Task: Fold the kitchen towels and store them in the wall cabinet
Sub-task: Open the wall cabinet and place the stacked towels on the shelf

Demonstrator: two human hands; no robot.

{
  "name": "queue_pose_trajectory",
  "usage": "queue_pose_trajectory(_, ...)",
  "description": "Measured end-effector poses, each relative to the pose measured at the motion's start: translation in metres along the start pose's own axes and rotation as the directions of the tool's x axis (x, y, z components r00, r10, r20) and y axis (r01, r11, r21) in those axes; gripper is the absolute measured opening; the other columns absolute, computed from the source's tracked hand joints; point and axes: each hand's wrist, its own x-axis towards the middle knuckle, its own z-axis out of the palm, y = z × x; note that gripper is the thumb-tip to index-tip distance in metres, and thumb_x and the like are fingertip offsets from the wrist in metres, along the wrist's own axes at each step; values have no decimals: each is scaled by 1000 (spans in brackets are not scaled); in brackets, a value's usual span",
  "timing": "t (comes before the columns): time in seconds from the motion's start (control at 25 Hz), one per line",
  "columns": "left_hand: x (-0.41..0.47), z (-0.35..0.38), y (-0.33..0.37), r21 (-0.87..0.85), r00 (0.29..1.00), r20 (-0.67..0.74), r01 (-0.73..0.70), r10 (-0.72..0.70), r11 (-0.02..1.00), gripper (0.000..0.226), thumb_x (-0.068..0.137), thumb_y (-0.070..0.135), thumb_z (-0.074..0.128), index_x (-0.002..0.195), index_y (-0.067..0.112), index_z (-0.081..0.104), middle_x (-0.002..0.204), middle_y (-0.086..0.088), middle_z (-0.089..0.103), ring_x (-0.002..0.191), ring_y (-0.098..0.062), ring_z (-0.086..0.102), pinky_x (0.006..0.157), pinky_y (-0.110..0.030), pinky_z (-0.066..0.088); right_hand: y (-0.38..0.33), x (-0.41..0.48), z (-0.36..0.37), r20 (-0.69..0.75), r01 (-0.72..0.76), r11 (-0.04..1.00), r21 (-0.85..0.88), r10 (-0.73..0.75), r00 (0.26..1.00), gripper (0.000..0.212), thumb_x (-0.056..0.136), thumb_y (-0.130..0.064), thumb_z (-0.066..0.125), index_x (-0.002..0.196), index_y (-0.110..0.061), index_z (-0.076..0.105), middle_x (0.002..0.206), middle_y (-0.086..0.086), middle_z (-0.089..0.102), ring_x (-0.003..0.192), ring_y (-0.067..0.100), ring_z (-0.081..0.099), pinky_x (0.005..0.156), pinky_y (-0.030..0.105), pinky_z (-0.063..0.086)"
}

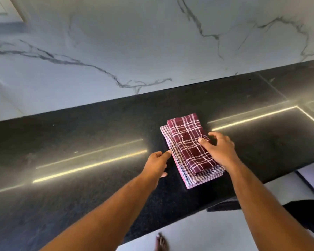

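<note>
Right hand seemingly grips folded towels, outer fingers hidden.

A black speckled countertop runs along the foot of the white marble wall. It is polished enough to carry long bright streaks of reflected light. Thin seams cross the slab at its right end, close to the wall. One folded stack lies on it, well away from the wall and near the counter's front edge. A small-check towel lies flat on the stone. A maroon plaid towel, folded smaller, lies on top of it.
</note>
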Motion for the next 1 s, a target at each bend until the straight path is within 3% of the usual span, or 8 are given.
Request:
queue_pose_trajectory(0.12,8,19,7,14,1000,19,23,-24,1000,62,97,48,64,144,10,49,143,-6,59,121,-23,59,96,-43,52,16,13,8,162,-176,976,130,154,975,69,85,-65,70,134,-18,59,122,8,72,106,29,71,99,52,54)
queue_pose_trajectory(0.2,12,28,9,-22,998,64,23,-22,999,49,95,47,68,127,10,62,130,-5,69,105,-19,65,86,-35,52,20,12,11,268,-223,955,195,166,949,57,82,-61,75,119,-18,69,97,4,81,84,26,79,89,48,59)
queue_pose_trajectory(0.28,15,37,7,-133,995,101,31,-17,991,45,92,39,75,124,8,68,120,-7,75,96,-18,73,74,-28,57,16,10,12,354,-256,933,253,157,922,52,77,-57,82,111,-19,74,86,1,82,75,22,80,82,42,61)
queue_pose_trajectory(0.4,15,40,1,-217,996,94,30,-10,976,47,85,27,84,124,6,68,113,-12,77,98,-26,76,83,-37,63,8,1,19,501,-342,892,295,161,850,59,69,-58,88,110,-17,73,93,8,82,84,28,80,83,43,61)
queue_pose_trajectory(0.52,9,21,-3,-246,993,113,3,26,969,33,86,22,83,115,18,69,105,-7,79,88,-20,78,65,-31,62,-6,-13,32,551,-371,852,370,120,826,61,70,-58,85,117,-22,69,95,6,82,85,27,80,76,41,62)
queue_pose_trajectory(0.64,-8,-17,0,-238,988,94,-94,119,967,31,87,22,81,113,25,65,102,-2,81,88,-19,79,65,-30,61,-34,-29,40,566,-354,811,466,34,824,60,72,-58,85,121,-30,66,101,6,82,91,28,80,87,51,61)
queue_pose_trajectory(0.84,-65,-98,26,-241,926,64,-347,372,906,44,87,14,78,126,18,58,114,-7,78,103,-26,76,90,-44,61,-114,-68,48,547,-282,715,640,-167,820,70,67,-58,87,127,-30,65,111,10,80,99,33,78,77,49,64)
queue_pose_trajectory(1.0,-141,-180,62,-221,814,41,-558,580,800,67,84,15,82,138,21,43,125,-11,73,112,-31,72,99,-50,57,-202,-119,51,461,-130,612,780,-422,781,77,68,-54,89,134,-28,60,125,17,74,112,41,72,87,59,60)
